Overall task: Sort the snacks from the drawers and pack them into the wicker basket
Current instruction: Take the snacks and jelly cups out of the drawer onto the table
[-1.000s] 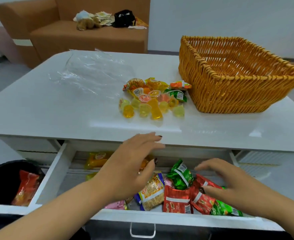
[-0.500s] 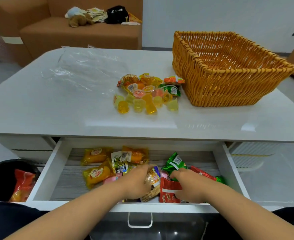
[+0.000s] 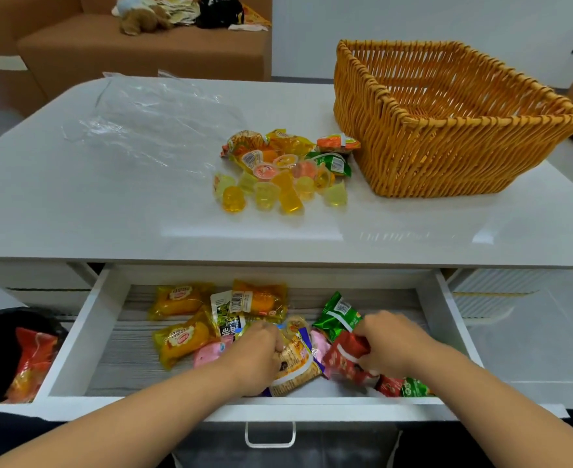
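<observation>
Gripping drawer snacks: two hands [image 3: 258, 358], one basket [image 3: 447, 136]

Two bare forearms, no sleeves in sight; left hand [image 3: 258, 358] and right hand [image 3: 391, 346] ungloved, no rings or watch showing; dark clothing at the lap

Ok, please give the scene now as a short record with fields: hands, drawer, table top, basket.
left hand: grips a yellow snack packet in the drawer
right hand: grips a red snack packet
drawer: open, holds mixed packets
table top: jelly cup pile, clear plastic bag
wicker basket: on table, no snacks visible inside
</observation>
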A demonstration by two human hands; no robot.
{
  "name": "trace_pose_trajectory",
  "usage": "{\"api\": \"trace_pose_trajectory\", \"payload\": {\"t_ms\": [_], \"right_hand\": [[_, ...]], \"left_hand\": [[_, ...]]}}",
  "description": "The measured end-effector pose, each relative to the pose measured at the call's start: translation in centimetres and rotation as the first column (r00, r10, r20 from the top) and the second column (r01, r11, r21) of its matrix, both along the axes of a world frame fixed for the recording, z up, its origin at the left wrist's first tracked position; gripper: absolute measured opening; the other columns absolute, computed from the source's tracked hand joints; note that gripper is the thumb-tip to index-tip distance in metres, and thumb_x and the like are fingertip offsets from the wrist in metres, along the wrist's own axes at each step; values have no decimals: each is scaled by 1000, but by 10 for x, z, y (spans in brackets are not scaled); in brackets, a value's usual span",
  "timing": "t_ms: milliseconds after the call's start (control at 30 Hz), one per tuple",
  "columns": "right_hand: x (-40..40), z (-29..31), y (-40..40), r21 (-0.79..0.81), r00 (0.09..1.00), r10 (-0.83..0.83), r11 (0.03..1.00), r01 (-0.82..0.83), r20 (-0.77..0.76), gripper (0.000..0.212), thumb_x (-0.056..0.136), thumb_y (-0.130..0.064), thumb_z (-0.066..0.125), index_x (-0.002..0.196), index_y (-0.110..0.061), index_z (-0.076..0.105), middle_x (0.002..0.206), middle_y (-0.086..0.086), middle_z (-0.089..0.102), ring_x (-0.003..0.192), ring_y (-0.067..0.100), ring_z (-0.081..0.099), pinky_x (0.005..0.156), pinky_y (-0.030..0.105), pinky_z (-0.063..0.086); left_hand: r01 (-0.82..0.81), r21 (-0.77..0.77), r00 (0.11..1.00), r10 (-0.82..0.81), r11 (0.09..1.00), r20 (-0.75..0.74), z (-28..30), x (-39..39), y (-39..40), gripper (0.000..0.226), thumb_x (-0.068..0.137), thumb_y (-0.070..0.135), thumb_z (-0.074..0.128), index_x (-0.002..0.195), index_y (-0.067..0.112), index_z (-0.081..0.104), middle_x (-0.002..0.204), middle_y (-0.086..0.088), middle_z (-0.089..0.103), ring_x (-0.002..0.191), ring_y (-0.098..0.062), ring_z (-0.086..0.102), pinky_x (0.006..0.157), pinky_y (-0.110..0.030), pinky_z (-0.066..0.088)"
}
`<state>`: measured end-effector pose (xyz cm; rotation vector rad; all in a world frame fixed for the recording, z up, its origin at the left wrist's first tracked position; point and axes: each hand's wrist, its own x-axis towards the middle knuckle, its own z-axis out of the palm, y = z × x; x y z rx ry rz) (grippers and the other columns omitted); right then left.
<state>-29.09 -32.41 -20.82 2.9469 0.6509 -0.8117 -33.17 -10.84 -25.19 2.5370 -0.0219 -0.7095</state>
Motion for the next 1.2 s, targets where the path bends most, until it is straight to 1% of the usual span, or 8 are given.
{"api": "trace_pose_trajectory", "payload": {"t_ms": [100,300,400,500,600,733,1000,1200], "right_hand": [[16,9,-11,193,987,-159,969,154,13,23,80,-26,67,64,-17,52,65,-3,56,62,16,53,58,32,40],[36,-16,-24,376,943,-328,868,324,-56,26,83,-23,70,62,-22,54,71,-2,55,63,13,55,52,20,35],[42,-34,-25,423,874,-416,765,485,-250,3,86,-21,68,88,-21,66,90,1,71,78,11,66,68,22,51],[42,-40,-23,445,777,-447,642,624,-444,17,87,-23,69,103,-25,64,100,1,72,85,14,70,79,28,56],[41,-43,-18,419,797,-398,694,586,-455,19,84,-24,71,101,-29,64,96,-2,73,82,13,71,76,28,56],[36,-45,-7,410,863,-344,773,484,-370,16,78,-20,75,92,-27,70,86,-5,74,74,8,71,75,30,59],[15,-8,13,567,957,-231,771,290,-176,8,76,-13,76,73,-20,73,86,0,66,79,13,64,77,32,54],[29,67,20,848,936,-288,426,314,-202,21,76,-2,76,93,-15,74,95,5,70,89,16,69,80,30,56]], "left_hand": [[2,-23,999,-3,1000,-32,1,-3,5,17,94,16,56,105,24,45,109,-1,57,95,-14,55,79,-30,48],[176,77,982,-170,981,-78,0,-8,3,44,91,32,60,132,19,49,134,-6,52,118,-23,52,96,-33,45],[231,94,970,-222,969,-96,3,-8,0,32,94,28,53,125,18,57,134,-6,46,117,-24,50,98,-35,44],[214,76,976,-210,974,-60,14,-8,4,37,99,27,49,135,19,47,130,-2,51,106,-19,54,81,-24,46],[135,-15,989,-136,991,-52,37,-1,13,28,101,31,47,126,19,49,104,2,59,81,-12,56,62,-24,46],[97,-118,993,-88,988,82,84,11,25,10,98,32,51,101,23,54,91,3,63,82,-17,61,71,-34,49],[-65,-267,941,148,962,304,141,37,57,12,98,31,52,104,22,58,95,1,64,83,-13,59,67,-26,46],[-154,-293,867,271,944,418,158,50,85,12,98,29,51,108,25,57,97,4,64,85,-13,59,71,-32,49]]}}
